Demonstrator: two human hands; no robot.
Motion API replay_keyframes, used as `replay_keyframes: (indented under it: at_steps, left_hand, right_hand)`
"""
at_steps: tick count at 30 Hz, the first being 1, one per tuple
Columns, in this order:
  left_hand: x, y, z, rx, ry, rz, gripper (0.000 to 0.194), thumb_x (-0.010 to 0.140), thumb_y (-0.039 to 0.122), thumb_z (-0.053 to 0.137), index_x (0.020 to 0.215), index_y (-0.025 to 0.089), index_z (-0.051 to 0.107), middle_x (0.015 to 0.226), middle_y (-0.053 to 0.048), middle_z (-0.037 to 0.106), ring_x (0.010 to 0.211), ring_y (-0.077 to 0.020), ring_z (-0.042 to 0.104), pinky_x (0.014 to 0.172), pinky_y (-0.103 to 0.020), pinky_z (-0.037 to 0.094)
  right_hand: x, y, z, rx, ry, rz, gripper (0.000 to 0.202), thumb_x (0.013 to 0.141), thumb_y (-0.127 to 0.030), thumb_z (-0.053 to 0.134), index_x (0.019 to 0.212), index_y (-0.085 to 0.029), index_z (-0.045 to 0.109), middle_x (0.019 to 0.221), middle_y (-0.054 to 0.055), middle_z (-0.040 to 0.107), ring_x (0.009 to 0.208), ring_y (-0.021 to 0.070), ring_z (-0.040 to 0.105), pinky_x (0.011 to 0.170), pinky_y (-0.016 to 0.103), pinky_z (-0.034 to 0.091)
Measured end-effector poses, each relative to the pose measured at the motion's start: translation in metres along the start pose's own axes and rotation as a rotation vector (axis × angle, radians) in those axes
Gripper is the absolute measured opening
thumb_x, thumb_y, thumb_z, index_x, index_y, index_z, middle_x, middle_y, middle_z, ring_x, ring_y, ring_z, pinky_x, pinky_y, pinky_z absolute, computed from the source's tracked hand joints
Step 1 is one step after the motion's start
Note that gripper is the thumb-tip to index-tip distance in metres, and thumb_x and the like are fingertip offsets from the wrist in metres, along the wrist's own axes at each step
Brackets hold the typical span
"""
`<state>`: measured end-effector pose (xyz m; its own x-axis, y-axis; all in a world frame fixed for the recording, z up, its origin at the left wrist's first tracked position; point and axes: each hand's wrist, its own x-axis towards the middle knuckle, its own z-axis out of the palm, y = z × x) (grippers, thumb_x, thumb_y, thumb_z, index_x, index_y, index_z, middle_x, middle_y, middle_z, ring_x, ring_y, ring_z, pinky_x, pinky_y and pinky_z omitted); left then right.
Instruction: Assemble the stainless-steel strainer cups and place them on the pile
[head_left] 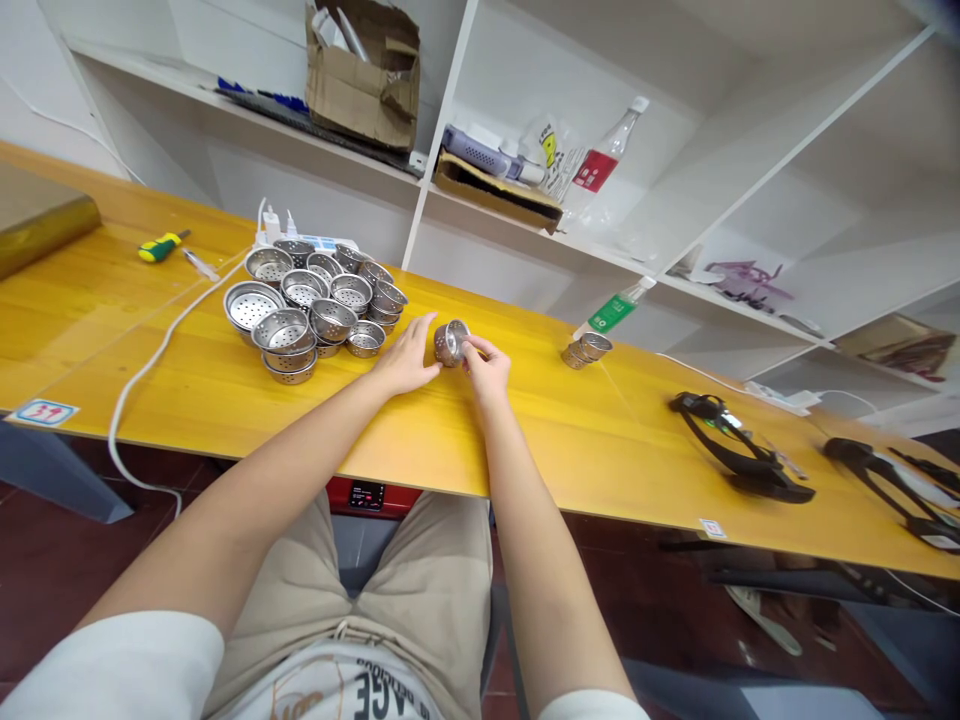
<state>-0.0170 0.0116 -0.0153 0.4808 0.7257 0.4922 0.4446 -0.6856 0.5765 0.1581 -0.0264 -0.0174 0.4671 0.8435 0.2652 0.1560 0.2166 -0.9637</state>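
A small perforated metal cup [448, 345] is tilted on its side over the middle of the yellow table [405, 430]. My right hand [487, 370] pinches its rim from the right, fingers closed. Just left of the cup, my left hand [409, 360] has its fingers spread and holds nothing. Several similar metal cups, some stacked, form a cluster [304, 288] to the left of my left hand. A short stack of metal cups [586, 349] stands off to the right, tilted in this view.
Behind that stack is a green-labelled bottle [615, 310]. A white cable [150, 360] runs down the left side, near a screwdriver [159, 248]. Black headgear [739, 450] lies at the right. White shelves [510, 250] rise behind the table.
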Motion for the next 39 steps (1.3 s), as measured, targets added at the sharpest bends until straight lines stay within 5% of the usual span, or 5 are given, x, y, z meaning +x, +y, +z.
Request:
replay_keyframes:
  at_steps: [4,7,11,16,39]
  left_hand:
    - [-0.001,0.006,0.000,-0.072,0.050,0.060,0.089,0.077,0.027,0.079,0.154,0.016,0.036,0.155,-0.018,0.051,0.144,-0.0319,0.053,0.120,-0.043,0.043]
    - [-0.001,0.007,0.001,-0.108,0.056,-0.010,0.082,0.077,0.028,0.081,0.148,0.017,0.042,0.143,-0.016,0.062,0.132,-0.0302,0.063,0.112,-0.041,0.050]
    - [-0.001,0.004,0.001,-0.082,0.069,-0.045,0.080,0.076,0.028,0.083,0.145,0.017,0.045,0.142,-0.017,0.063,0.132,-0.0304,0.063,0.112,-0.041,0.049]
    - [-0.001,0.002,-0.002,-0.054,0.064,-0.073,0.078,0.076,0.028,0.082,0.144,0.017,0.046,0.141,-0.016,0.064,0.132,-0.0305,0.063,0.112,-0.042,0.050]
    - [-0.002,-0.001,-0.001,-0.023,0.022,-0.090,0.080,0.076,0.030,0.078,0.147,0.016,0.045,0.141,-0.016,0.064,0.131,-0.0317,0.063,0.111,-0.042,0.050]
  right_hand:
    - [-0.009,-0.009,0.007,0.044,-0.162,-0.009,0.029,0.073,-0.041,0.076,0.091,-0.019,0.071,0.081,0.003,0.075,0.056,0.0123,0.058,0.054,0.026,0.051]
    - [-0.007,-0.010,0.001,-0.031,-0.065,0.012,0.026,0.082,-0.043,0.067,0.094,-0.021,0.063,0.088,0.002,0.075,0.060,0.0130,0.061,0.056,0.025,0.050]
    - [-0.001,-0.011,-0.020,-0.625,0.134,0.036,0.009,0.085,-0.029,0.061,0.089,-0.021,0.063,0.092,0.005,0.075,0.084,0.0185,0.068,0.079,0.028,0.053]
    - [-0.002,-0.013,-0.032,-1.094,-0.114,0.173,0.016,0.083,-0.035,0.069,0.091,-0.021,0.070,0.105,0.012,0.077,0.104,0.0273,0.070,0.087,0.033,0.051]
    - [-0.007,-0.014,-0.026,-1.230,-0.302,0.126,0.029,0.092,-0.035,0.058,0.069,-0.021,0.065,0.090,0.015,0.076,0.088,0.0265,0.070,0.071,0.032,0.042]
